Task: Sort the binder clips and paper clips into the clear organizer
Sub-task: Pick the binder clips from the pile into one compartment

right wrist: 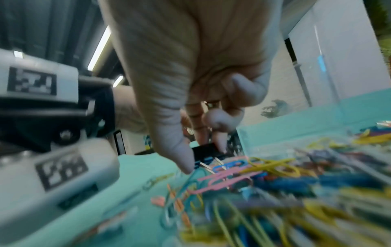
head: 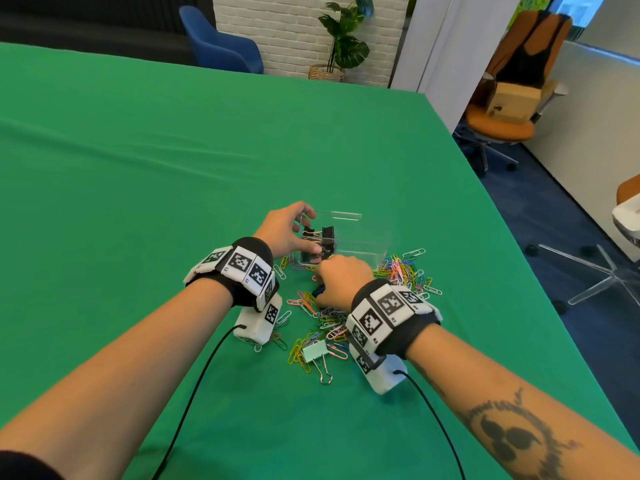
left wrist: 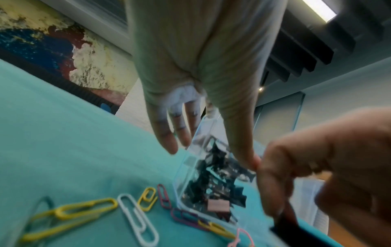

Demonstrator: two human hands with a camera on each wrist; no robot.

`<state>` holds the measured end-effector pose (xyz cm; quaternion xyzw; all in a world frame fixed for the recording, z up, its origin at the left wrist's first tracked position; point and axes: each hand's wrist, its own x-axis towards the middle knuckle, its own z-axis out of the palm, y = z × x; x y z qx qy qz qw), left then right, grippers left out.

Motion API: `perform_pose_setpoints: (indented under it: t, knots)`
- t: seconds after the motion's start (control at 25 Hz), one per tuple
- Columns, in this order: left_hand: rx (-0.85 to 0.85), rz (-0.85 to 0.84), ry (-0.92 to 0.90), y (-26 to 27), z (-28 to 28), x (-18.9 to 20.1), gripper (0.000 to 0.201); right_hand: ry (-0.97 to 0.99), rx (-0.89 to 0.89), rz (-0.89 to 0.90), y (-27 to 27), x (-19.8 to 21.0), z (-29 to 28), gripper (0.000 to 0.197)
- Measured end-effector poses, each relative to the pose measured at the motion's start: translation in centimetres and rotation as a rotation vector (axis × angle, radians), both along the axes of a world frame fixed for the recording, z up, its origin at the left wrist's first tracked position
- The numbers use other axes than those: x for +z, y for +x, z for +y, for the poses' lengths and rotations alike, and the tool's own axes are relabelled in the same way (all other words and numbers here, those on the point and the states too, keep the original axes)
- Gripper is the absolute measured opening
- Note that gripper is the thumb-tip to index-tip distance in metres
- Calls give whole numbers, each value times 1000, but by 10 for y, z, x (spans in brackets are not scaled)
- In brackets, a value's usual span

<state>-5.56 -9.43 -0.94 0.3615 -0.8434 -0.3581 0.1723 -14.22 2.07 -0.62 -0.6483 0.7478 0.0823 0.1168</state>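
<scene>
The clear organizer (head: 349, 233) stands on the green cloth (head: 173, 168) with several black binder clips (head: 325, 237) in its left compartment; the left wrist view also shows a pink one (left wrist: 217, 205) in there. My left hand (head: 304, 230) grips the organizer's left end, thumb on the near wall and fingers over the far side. Just in front of it, my right hand (head: 325, 285) reaches into the pile of coloured paper clips (head: 405, 271) and pinches a black binder clip (right wrist: 206, 150) between thumb and fingers, low over the cloth. A mint binder clip (head: 315, 353) lies nearer to me.
Paper clips (left wrist: 135, 215) are strewn from the organizer's right side to between my wrists. The table's right edge (head: 485, 202) drops to a floor with office chairs (head: 502, 126). A cable (head: 194, 393) trails from each wrist camera towards me.
</scene>
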Motion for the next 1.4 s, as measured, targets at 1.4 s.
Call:
perform_pose_setpoints:
  t: [1.4]
  knots:
    - [-92,-434,-428,22,12,11,62,-150,-153,-156,-36,19,74,27]
